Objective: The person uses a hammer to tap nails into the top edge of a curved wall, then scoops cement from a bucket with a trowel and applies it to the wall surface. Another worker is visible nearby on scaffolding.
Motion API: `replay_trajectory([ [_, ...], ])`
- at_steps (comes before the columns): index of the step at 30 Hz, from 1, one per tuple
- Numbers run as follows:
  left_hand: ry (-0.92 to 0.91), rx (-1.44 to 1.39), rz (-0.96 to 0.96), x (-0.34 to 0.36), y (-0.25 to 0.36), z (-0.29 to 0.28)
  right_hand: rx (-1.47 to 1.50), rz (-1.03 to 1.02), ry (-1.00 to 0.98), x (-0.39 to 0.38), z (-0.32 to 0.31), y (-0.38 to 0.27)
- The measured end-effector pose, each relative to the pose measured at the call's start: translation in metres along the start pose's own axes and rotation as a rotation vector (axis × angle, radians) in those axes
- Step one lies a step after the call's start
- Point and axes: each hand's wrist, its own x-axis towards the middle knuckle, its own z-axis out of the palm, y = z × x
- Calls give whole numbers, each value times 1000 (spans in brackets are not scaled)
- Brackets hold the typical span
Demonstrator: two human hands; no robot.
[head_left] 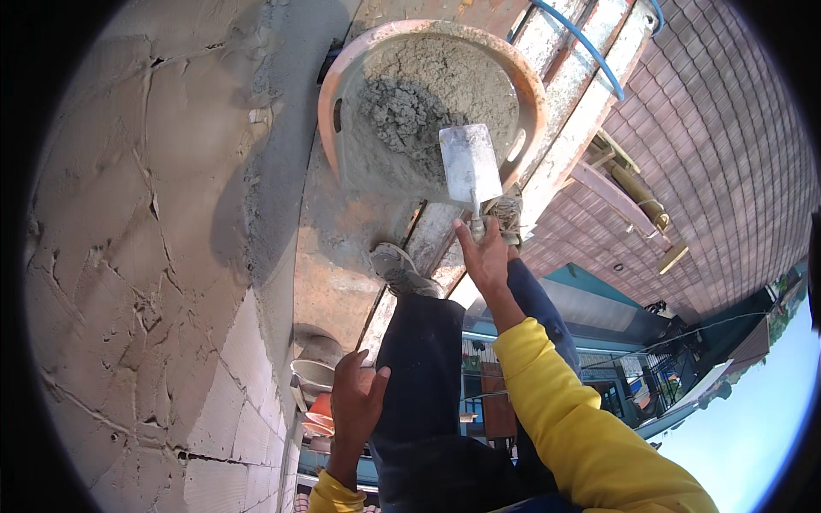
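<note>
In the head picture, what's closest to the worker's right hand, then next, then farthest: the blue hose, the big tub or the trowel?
1. Trowel: nearest, held in the right hand.
2. Big tub: ahead of the hand, partly behind the blade.
3. Blue hose: farthest, near the picture's top, right of the tub.

Trowel and tub of mortar
Trowel: flat, near-rectangular metal blade with pale residue, positioned over the tub's near edge, handle at near end; tub: round, orange, holding lumpy grey mortar
</note>
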Motion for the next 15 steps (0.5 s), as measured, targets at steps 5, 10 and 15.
replay_trajectory([
  [5, -55, 285, 187, -60, 6, 14, 133, 253, 62, -44, 107, 125],
  [10, -29, 11, -2, -45, -53, 16, 338, 71, -29, 69, 91, 31],
  [15, 24, -9, 40, -50, -81, 15, 63, -15, 253, 23, 98, 8],
])
